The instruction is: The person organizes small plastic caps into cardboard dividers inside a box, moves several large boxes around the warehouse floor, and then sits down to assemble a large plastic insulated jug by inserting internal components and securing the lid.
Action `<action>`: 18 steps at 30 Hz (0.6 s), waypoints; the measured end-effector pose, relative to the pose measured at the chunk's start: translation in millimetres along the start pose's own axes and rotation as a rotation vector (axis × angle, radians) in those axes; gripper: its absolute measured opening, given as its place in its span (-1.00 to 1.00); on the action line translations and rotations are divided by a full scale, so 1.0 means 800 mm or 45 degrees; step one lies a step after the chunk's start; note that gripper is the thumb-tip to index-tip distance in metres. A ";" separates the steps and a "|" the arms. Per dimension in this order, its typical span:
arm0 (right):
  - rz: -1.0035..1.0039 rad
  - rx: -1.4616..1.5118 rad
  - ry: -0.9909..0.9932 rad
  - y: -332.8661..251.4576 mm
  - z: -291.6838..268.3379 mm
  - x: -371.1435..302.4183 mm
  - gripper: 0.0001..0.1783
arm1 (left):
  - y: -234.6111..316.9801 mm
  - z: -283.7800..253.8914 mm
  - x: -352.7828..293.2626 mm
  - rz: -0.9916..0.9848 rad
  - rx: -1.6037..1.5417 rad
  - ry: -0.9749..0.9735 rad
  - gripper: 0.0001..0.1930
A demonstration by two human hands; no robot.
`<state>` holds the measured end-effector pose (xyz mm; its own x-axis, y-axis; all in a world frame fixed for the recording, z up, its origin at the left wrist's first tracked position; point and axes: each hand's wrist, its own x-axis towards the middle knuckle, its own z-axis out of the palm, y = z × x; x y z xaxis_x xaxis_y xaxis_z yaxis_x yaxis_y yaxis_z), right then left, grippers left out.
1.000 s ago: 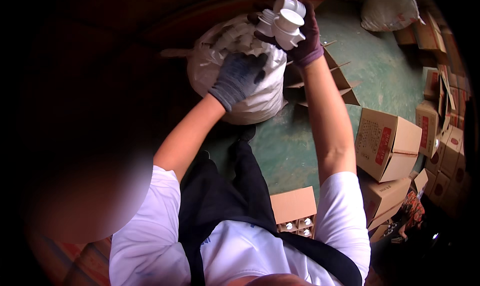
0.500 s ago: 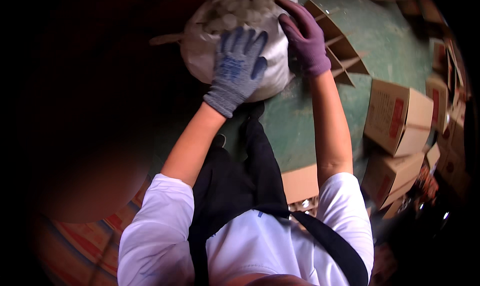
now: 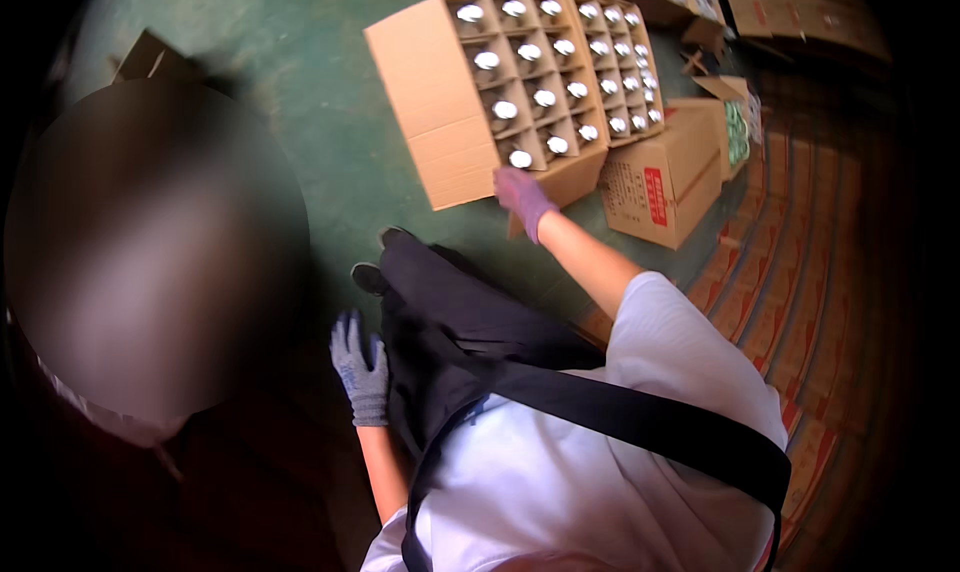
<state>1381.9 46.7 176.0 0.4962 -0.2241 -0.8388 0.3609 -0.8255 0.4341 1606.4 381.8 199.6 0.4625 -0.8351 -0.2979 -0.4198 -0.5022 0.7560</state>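
My right hand (image 3: 522,200), in a purple glove, is at the near corner of an open cardboard box (image 3: 425,117). Its fingers are blurred, and whether they grip the cardboard I cannot tell. Inside the box, cardboard dividers make a grid of cells, each with a bottle (image 3: 504,110) showing a shiny silvery top. Low beside my left leg hangs my left hand (image 3: 360,372) in a grey and blue glove, fingers spread, holding nothing.
A second divided box of bottles (image 3: 618,82) adjoins the first on its right. Beside them stands a brown carton (image 3: 665,172) with a red label. Rows of stacked cartons (image 3: 770,262) line the right side. A large blurred round shape (image 3: 150,252) covers much of the left.
My view has swung from the white sack of round pale pieces to the boxes of bottles. Both hands have left the sack; my left hand now hangs low, my right is at the box.
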 end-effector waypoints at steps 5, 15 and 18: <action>0.886 3.160 -0.103 -0.132 0.058 -0.163 -0.61 | 0.046 0.053 -0.001 0.140 0.222 -0.518 -0.44; 1.495 3.292 0.174 -0.140 0.454 -0.237 -0.54 | 0.214 0.289 0.195 0.324 0.249 -0.397 -0.53; 1.939 3.581 0.509 -0.054 0.620 -0.194 -0.39 | 0.285 0.419 0.198 0.223 0.155 -0.500 -0.55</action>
<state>897.5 -139.7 123.9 -0.3342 -0.6957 -0.6358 -0.2585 0.7164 -0.6480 1322.2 59.4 129.7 0.0542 -0.9202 -0.3878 -0.5653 -0.3484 0.7477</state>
